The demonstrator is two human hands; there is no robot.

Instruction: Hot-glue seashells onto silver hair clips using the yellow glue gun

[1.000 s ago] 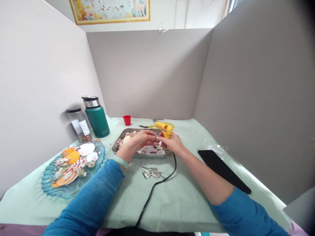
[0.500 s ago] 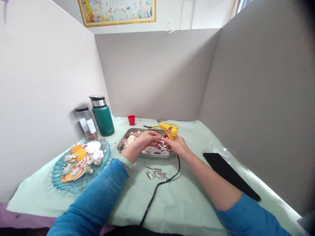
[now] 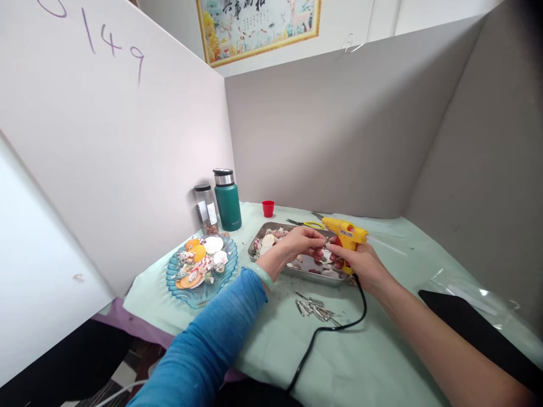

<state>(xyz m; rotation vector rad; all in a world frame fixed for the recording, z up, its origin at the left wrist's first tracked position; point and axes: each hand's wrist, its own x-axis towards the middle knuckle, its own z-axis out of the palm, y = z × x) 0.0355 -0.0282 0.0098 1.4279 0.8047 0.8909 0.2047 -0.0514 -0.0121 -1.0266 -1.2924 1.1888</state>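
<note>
In my right hand (image 3: 360, 261) is a yellow glue gun (image 3: 345, 230), its nozzle toward the far left and its black cord (image 3: 311, 345) running down to the table's near edge. My left hand (image 3: 303, 242) has its fingers pinched together close to my right fingertips; whatever small thing lies between them is too small to name. Both hands are above a metal tray (image 3: 314, 277) of seashells. Just in front of the tray lies a small heap of silvery metal clips (image 3: 316, 308).
A blue glass plate (image 3: 173, 277) of shells stands at the left. Behind it are a clear jar (image 3: 206, 206) and a green bottle (image 3: 228, 206). A red cup (image 3: 268, 208) and scissors (image 3: 311, 224) lie farther back. At right are a black board (image 3: 470, 316) and clear plastic packaging (image 3: 462, 285). Grey panels enclose the table.
My view has turned left and tilted, so everything appears farther right. The glue gun is more upright, its handle now showing. My two hands stay close together over the tray.
</note>
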